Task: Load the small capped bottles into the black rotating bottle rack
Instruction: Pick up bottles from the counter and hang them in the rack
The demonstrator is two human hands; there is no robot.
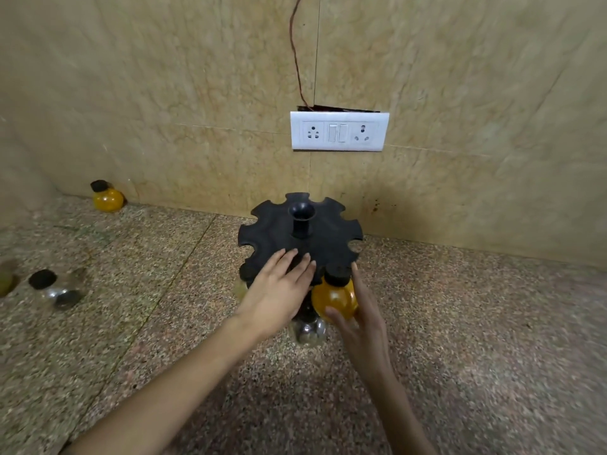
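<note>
The black rotating bottle rack (328,228) stands on the speckled counter near the wall, its top disc notched around the rim. My left hand (279,290) lies flat on the disc's front edge, fingers spread. My right hand (358,310) grips an orange bottle with a black cap (333,297) at a front notch of the rack. Under my hands a clear bottle with dark contents (310,330) sits at the rack's lower level. Another orange capped bottle (106,197) stands far left by the wall. A clear black-capped bottle (54,289) lies on the counter at left.
A white socket and switch plate (340,131) is on the tiled wall behind the rack, with a thin wire (295,50) running up from it. A blurred greenish object (5,280) shows at the left edge. The counter (476,339) stretches out to the right.
</note>
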